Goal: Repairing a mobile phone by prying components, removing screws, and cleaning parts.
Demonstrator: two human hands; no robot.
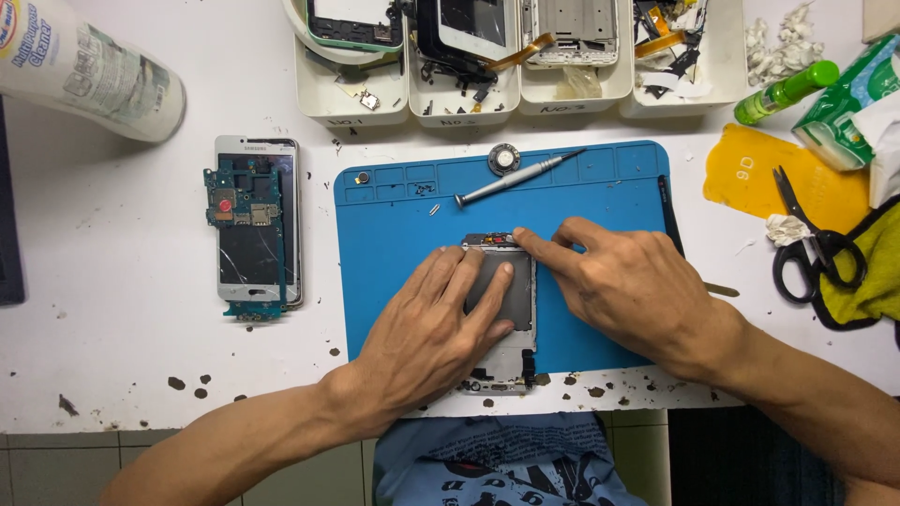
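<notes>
A phone frame with a grey inner plate lies on the blue work mat. My left hand rests flat on it, fingers spread over its left side and middle. My right hand comes in from the right, its forefinger tip pressing on the frame's top edge. A silver screwdriver lies loose on the mat above the hands, beside a small round speaker part and a brass-coloured round piece.
A phone with a cracked screen lies left of the mat with a green circuit board on it. White trays of phone parts line the back. Black scissors, a yellow plastic sheet, a green bottle and a white cleaner bottle stand around.
</notes>
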